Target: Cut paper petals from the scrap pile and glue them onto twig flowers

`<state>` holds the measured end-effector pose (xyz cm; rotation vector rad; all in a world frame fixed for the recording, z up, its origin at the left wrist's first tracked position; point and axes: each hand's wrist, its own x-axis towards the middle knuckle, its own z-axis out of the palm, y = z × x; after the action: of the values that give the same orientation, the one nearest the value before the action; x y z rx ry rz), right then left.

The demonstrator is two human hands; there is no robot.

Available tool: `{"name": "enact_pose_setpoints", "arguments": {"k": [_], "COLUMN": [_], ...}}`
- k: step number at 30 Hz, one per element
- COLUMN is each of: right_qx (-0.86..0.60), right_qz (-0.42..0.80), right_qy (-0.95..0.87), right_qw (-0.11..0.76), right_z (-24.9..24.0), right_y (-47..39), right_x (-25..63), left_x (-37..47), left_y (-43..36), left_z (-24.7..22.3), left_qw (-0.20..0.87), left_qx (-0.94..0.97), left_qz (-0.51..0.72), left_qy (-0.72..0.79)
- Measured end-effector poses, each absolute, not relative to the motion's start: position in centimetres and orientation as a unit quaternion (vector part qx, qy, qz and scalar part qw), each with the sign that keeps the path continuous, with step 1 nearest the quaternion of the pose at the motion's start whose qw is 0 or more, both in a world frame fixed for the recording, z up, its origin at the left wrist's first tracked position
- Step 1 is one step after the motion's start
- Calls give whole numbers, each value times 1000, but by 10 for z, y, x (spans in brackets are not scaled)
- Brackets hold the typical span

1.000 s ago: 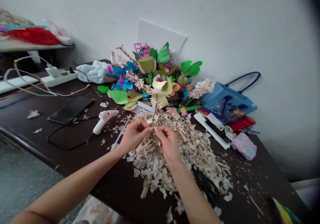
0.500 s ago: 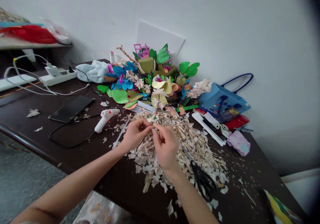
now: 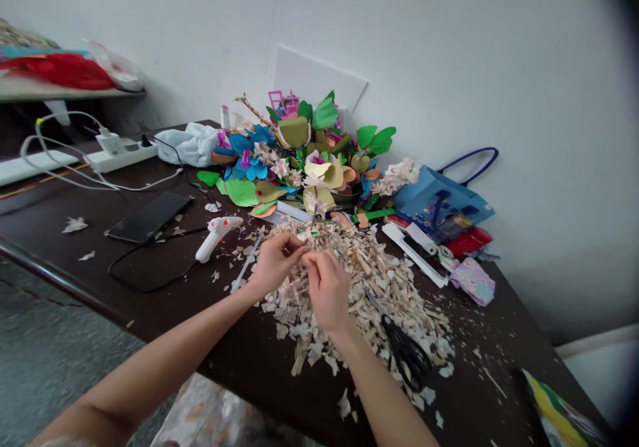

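Observation:
My left hand (image 3: 277,261) and my right hand (image 3: 327,287) meet fingertip to fingertip over a heap of pale scraps (image 3: 394,294). Both are pinched closed; whatever lies between the fingers is too small to make out. Black-handled scissors (image 3: 405,350) rest on the heap's right side, beside my right forearm. A white glue gun (image 3: 215,237) lies left of my left hand. Behind the heap stands a colourful arrangement of artificial flowers (image 3: 319,167).
On the dark table (image 3: 164,314) are a black phone (image 3: 148,217), a power strip (image 3: 122,157) with cables, and a light blue cloth (image 3: 190,145). At right stand a blue bag (image 3: 439,197) and a purple pouch (image 3: 473,281).
The view has shifted slightly. My fingers remain pinched together over the scraps, with the right-hand fingers a little more closed up.

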<state>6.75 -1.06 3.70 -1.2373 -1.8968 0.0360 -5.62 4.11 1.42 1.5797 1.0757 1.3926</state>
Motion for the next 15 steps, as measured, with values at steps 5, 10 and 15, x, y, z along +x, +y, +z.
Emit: {"name": "enact_pose_setpoints", "arguments": {"k": [5, 10, 15], "right_qx": [-532, -608, -621], "right_qz": [125, 72, 44], "right_qy": [-678, -569, -533], "right_qw": [492, 549, 573], "right_z": [25, -2, -14], "right_y": [-37, -35, -36], "right_x": [102, 159, 187], "left_x": [-57, -58, -57], "left_y": [45, 47, 47], "left_z": [15, 13, 13], "left_qw": [442, 462, 462], "left_qx": [585, 583, 582], "left_qz": [550, 552, 559], "left_qy": [401, 377, 367]}}
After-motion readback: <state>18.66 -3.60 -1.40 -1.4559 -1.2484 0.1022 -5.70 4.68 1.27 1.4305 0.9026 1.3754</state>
